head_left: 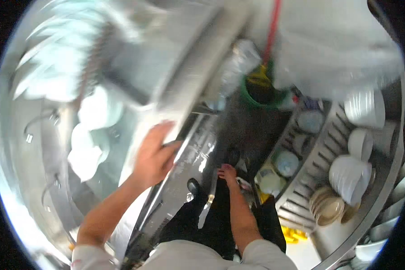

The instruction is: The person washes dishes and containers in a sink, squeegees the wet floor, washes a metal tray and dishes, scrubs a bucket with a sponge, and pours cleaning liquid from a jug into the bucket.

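My left hand (155, 155) is at the pale counter edge (141, 130), fingers spread, with the thumb reaching toward a dark object at the top of a wet metal front panel (195, 157). Nothing shows in its grasp. My right hand (227, 172) hangs low near my dark trousers, right of the metal panel. It is small and blurred, and its fingers are too unclear to read. White dishes (87, 153) lie in the sink to the left of my left hand.
Stacked plates (54, 67) stand at the upper left. A green bucket (261, 92) with a red-handled tool (272, 31) is on the dark floor. At right, a slatted shelf (308, 175) is beside white bowls (348, 177) and brownish bowls (326, 207).
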The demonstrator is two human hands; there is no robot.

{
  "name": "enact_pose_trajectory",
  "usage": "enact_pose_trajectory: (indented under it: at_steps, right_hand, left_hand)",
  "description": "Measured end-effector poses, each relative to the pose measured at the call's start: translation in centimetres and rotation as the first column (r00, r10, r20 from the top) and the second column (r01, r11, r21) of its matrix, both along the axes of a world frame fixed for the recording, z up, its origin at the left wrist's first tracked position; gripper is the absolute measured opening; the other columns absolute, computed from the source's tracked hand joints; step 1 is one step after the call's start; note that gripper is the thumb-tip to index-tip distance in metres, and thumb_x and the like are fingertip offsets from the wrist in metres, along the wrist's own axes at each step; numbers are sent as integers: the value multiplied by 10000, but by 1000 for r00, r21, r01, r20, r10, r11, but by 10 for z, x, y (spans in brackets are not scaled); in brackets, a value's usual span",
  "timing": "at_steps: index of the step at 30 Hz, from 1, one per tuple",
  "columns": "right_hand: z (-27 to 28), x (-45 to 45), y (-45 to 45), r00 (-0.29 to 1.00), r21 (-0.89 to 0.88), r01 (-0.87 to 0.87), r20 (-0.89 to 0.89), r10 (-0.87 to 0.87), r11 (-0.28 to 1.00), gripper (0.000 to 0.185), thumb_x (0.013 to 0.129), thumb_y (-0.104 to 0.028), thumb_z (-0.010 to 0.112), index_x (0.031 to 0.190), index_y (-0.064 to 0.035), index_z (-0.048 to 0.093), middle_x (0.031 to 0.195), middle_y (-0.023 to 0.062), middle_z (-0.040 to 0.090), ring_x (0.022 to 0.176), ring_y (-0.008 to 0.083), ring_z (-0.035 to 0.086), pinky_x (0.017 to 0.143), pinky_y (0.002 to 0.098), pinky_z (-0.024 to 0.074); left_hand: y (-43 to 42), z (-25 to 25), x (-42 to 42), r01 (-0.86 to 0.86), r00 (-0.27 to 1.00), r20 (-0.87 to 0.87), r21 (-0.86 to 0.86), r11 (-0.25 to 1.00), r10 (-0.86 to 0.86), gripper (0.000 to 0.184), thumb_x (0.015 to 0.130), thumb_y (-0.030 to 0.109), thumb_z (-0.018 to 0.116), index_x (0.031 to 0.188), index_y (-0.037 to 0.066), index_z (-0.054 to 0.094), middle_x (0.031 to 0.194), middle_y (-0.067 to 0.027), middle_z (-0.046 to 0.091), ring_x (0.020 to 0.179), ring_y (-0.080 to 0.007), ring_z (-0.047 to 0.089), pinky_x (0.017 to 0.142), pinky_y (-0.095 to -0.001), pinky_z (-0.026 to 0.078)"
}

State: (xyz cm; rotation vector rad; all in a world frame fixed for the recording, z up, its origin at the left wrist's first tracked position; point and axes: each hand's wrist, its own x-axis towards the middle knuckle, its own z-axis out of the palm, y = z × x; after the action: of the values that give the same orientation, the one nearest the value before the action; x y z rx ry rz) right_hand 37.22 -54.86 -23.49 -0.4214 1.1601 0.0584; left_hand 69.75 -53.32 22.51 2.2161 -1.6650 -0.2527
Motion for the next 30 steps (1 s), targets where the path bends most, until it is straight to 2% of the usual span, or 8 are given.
enact_pose_trajectory:
  at_steps: [6, 11, 14, 17, 21, 26, 27, 30]
  right_hand:
    - [226, 82, -40, 997, -470, 60, -20, -78, 881, 312, 1031, -265, 600, 1196, -4, 643, 979, 130, 726, 759, 208, 706, 683, 325, 576]
    - [352, 125, -20, 979, -813, 9, 125, 159, 582, 276, 1000, -272, 673, 1065, -4, 685, 868, 82, 705, 704, 153, 652, 652, 274, 524]
    - [432, 170, 35, 898, -957, -12, 117, 424, 288, 297, 968, -250, 727, 1071, 25, 684, 918, 95, 714, 792, 171, 661, 729, 297, 534]
    - [500, 267, 147, 800, -990, 84, -3, 600, -117, 452, 970, -325, 716, 1206, 57, 656, 1195, 178, 689, 1105, 299, 651, 938, 397, 518]
    - [500, 389, 230, 773, -883, 14, -288, 565, -470, 756, 906, -598, 667, 1314, 38, 635, 1354, 238, 628, 1276, 425, 574, 1056, 496, 454]
    - [465, 412, 243, 625, -691, -308, -665, 409, -654, 720, 789, -638, 715, 1021, 43, 754, 998, 284, 723, 972, 457, 690, 861, 521, 531]
    - [451, 402, 240, 730, -701, -132, -547, 409, -701, 674, 794, -621, 725, 897, 45, 753, 915, 279, 720, 859, 467, 691, 775, 538, 533]
    - [444, 367, 225, 671, -489, 14, -642, 371, -872, 613, 750, -536, 809, 774, 66, 697, 814, 263, 699, 762, 447, 677, 711, 537, 522]
  left_hand:
    - [27, 4, -4, -11, 1000, -32, -334, 943, 0, 544, 727, 160, 842, 1234, 59, 673, 1437, -193, 532, 1354, -389, 506, 1123, -477, 444]
    - [141, 47, -53, -460, 888, -302, -574, 677, 347, 378, 876, 186, 757, 1223, 65, 669, 1445, -156, 555, 1304, -364, 549, 1092, -485, 444]
    - [272, 53, -78, -705, 697, -383, -524, 478, 606, 288, 887, 171, 736, 1142, 41, 702, 1322, -159, 639, 1233, -378, 597, 1050, -488, 470]
    - [414, 26, -81, -909, 299, -503, -409, 82, 811, 211, 912, 195, 699, 1069, 54, 715, 1219, -176, 675, 1116, -393, 646, 947, -465, 525]
    - [543, 8, -94, -996, -41, -444, -52, -72, 895, 220, 925, 270, 674, 1054, 98, 723, 1188, -191, 674, 1084, -396, 656, 920, -469, 530]
    - [628, -20, -129, -991, -132, -358, 79, -111, 925, 287, 920, 359, 681, 1077, 130, 750, 1134, -158, 697, 969, -316, 705, 854, -445, 553]
    - [639, -25, -135, -985, -171, -386, 95, -145, 907, 300, 914, 371, 683, 1081, 131, 751, 1125, -158, 701, 977, -321, 705, 863, -449, 551]
    - [658, -36, -139, -957, -292, -459, 139, -256, 839, 343, 894, 406, 687, 1089, 131, 753, 1102, -161, 713, 1006, -336, 703, 886, -461, 545]
